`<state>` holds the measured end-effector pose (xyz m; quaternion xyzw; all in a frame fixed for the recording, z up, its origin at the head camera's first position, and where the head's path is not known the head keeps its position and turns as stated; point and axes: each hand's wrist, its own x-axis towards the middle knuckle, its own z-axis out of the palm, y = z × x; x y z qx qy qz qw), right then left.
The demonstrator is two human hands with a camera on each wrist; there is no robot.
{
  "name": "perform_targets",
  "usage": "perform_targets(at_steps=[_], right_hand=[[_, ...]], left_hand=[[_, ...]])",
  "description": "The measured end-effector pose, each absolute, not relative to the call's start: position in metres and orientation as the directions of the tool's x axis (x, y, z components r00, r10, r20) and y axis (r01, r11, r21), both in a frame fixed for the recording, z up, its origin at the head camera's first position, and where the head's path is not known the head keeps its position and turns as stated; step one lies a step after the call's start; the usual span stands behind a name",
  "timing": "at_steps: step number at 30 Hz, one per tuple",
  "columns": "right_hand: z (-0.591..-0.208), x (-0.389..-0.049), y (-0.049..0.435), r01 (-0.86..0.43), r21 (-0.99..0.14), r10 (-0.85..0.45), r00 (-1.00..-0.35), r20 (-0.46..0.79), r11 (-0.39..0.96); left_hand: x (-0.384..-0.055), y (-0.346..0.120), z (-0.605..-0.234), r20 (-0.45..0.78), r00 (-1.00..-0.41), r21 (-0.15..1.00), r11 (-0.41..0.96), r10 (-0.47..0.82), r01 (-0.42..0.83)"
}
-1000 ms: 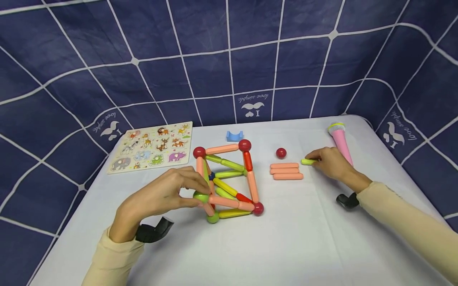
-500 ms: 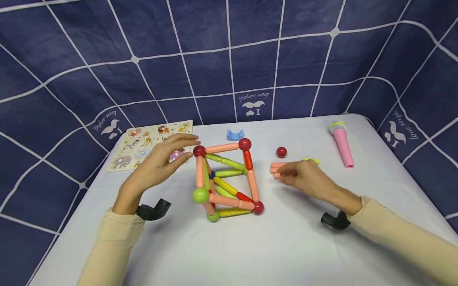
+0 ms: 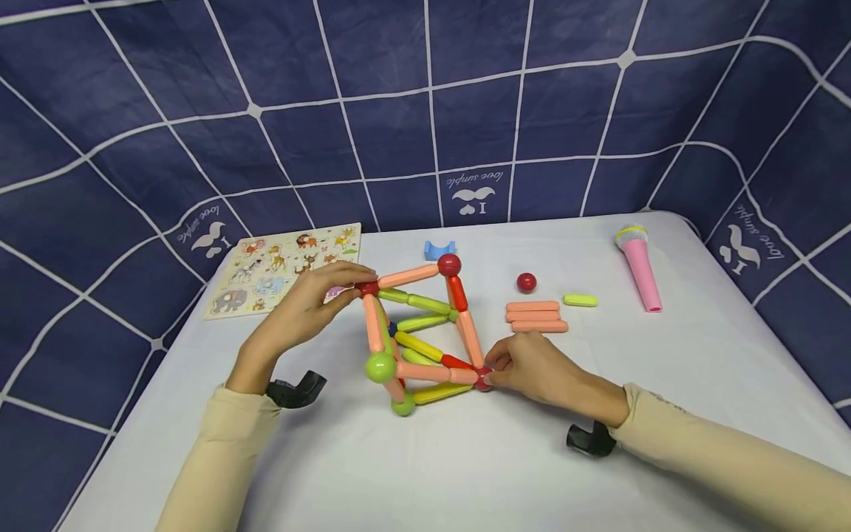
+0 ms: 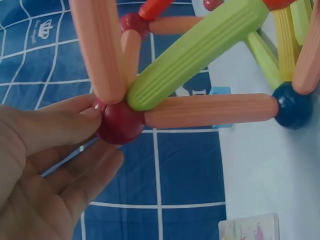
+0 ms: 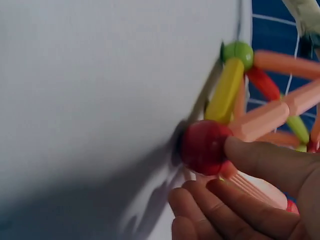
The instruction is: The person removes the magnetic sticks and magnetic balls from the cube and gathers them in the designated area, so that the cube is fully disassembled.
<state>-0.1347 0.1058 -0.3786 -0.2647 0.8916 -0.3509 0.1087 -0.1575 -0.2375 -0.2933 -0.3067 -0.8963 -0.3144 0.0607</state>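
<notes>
Looks like a small, closed-in indoor play corner. Walled at the back and on both sides with dark blue hanging fabric [image 3: 479,118], ruled in a white grid and marked with moustache prints [image 3: 473,195] and the words "love simple". Fitted out with a white-covered surface [image 3: 412,473], set close against the fabric and spread with children's toys: a ball-and-rod frame [image 3: 419,346], loose orange rods [image 3: 533,316], a loose red ball [image 3: 527,282], an animal puzzle board [image 3: 286,270] and a pink toy microphone [image 3: 641,273]. Hidden beyond the fabric, so hard to pin down as home, nursery or studio.
</notes>
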Motion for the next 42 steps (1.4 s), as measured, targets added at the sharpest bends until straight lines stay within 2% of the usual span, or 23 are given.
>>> perform_targets(at_steps=[6,12,21,24,28,34,37,42], right_hand=[[-0.372,-0.160,0.111,-0.382,-0.637,-0.502,-0.865,-0.010,0.670],[-0.370,-0.183,0.106,-0.347,-0.648,-0.485,-0.873,-0.040,0.678],[-0.373,-0.202,0.096,-0.417,-0.668,-0.576,-0.817,-0.022,0.617],[-0.361,-0.195,0.099,-0.451,-0.659,-0.584,-0.811,0.020,0.603],[-0.328,-0.169,0.105,-0.504,-0.628,-0.562,-0.817,0.126,0.593],[-0.282,-0.115,0.102,-0.544,-0.624,-0.605,-0.784,0.140,0.561],[-0.279,-0.099,0.097,-0.588,-0.592,-0.637,-0.755,0.157,0.551],[-0.284,-0.090,0.088,-0.584,-0.599,-0.643,-0.752,0.146,0.548]], left_hand=[[-0.132,-0.247,-0.287,0.275,-0.831,0.521,0.651,0.484,0.552],[-0.103,-0.243,-0.282,0.212,-0.857,0.483,0.713,0.469,0.509],[-0.076,-0.217,-0.274,0.094,-0.842,0.513,0.699,0.531,0.498],[-0.072,-0.211,-0.271,0.078,-0.838,0.503,0.704,0.540,0.501],[-0.068,-0.205,-0.266,0.083,-0.839,0.450,0.731,0.538,0.513],[-0.065,-0.173,-0.270,0.197,-0.784,0.346,0.706,0.589,0.618],[-0.066,-0.150,-0.277,0.247,-0.762,0.294,0.703,0.599,0.648],[-0.072,-0.126,-0.287,0.241,-0.785,0.286,0.731,0.571,0.619]])
